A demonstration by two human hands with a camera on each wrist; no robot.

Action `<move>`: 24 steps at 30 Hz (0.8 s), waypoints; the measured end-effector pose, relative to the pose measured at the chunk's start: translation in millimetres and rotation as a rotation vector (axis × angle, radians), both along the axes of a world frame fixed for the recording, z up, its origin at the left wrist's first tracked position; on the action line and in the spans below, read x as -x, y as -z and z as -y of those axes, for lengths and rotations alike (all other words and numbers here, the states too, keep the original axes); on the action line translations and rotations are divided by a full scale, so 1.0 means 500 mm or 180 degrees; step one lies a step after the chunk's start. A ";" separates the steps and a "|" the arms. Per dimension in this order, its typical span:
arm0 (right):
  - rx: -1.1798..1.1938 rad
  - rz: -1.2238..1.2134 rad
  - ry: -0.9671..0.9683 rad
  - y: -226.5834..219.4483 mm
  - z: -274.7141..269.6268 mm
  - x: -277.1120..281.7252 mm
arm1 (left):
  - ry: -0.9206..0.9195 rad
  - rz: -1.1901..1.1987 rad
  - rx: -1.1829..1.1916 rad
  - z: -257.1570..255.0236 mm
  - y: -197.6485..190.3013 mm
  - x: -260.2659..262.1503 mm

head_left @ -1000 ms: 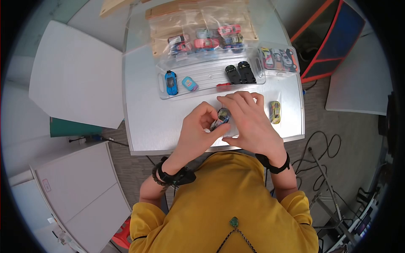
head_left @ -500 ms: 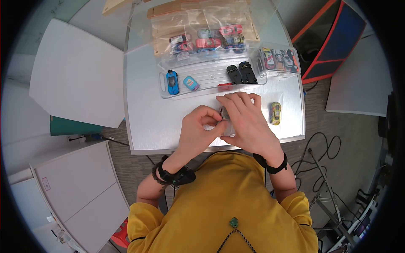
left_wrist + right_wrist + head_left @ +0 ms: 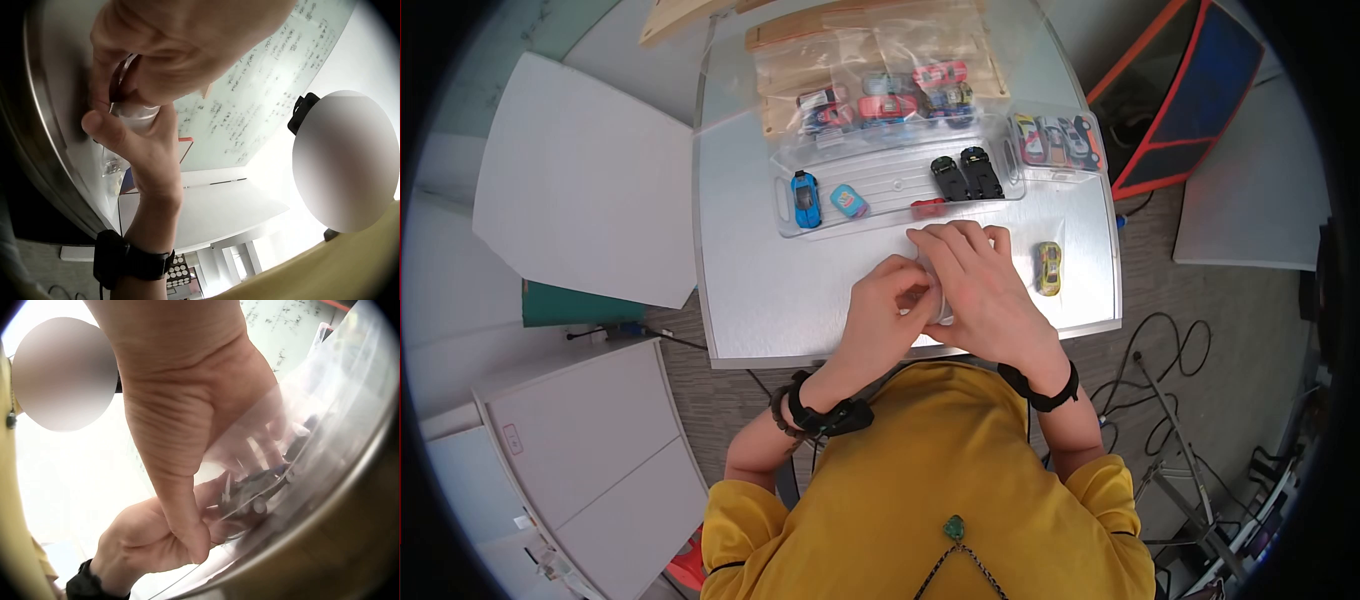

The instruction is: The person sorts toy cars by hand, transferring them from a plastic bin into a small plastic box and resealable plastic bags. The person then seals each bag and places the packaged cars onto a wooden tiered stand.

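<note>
My left hand (image 3: 885, 312) pinches a small toy car (image 3: 247, 497) by one end. The right wrist view shows the car within clear plastic, its wheels and dark body seen through the film. My right hand (image 3: 988, 292) holds the clear plastic bag (image 3: 250, 437) with its thumb on the near side and its fingers across the far side. From the head view the car is hidden behind the fingers. A yellow toy car (image 3: 1049, 268) in clear wrapping lies on the table to the right of my right hand.
Beyond my hands stands a clear plastic tray (image 3: 880, 190) with a blue car (image 3: 805, 200), a light-blue car (image 3: 849, 201), two black cars and a red one. Behind it are bagged cars (image 3: 888, 106). A clear box of cars (image 3: 1057, 140) sits at right.
The toy car, visible between my hands earlier, has gone behind the fingers in the head view. My left hand has shifted right, closer to my right hand, which stays nearly in place.
</note>
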State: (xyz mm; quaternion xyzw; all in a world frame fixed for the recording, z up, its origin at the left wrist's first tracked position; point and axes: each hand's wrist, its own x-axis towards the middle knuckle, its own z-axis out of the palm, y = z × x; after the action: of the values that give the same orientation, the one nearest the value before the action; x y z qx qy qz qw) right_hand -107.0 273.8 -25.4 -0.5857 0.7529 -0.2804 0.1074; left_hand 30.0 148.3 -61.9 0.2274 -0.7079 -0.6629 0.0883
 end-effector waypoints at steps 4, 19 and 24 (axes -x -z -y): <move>-0.0026 0.0070 -0.0010 -0.003 -0.003 0.004 | 0.0308 -0.0222 0.1088 0.017 -0.024 -0.012; -0.0182 0.0080 0.0254 -0.060 -0.103 0.048 | 0.2709 -0.0457 0.2337 0.099 -0.033 0.006; -0.0058 0.0458 0.1568 -0.019 -0.184 0.077 | 0.3032 -0.0512 0.2681 0.105 -0.040 0.010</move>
State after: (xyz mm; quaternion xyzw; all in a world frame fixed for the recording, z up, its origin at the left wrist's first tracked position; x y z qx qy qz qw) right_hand -145.5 365.9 -15.9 -0.3622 0.8657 -0.3323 0.0945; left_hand 25.1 95.6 -41.8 -0.2167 -0.9223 -0.3095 -0.0813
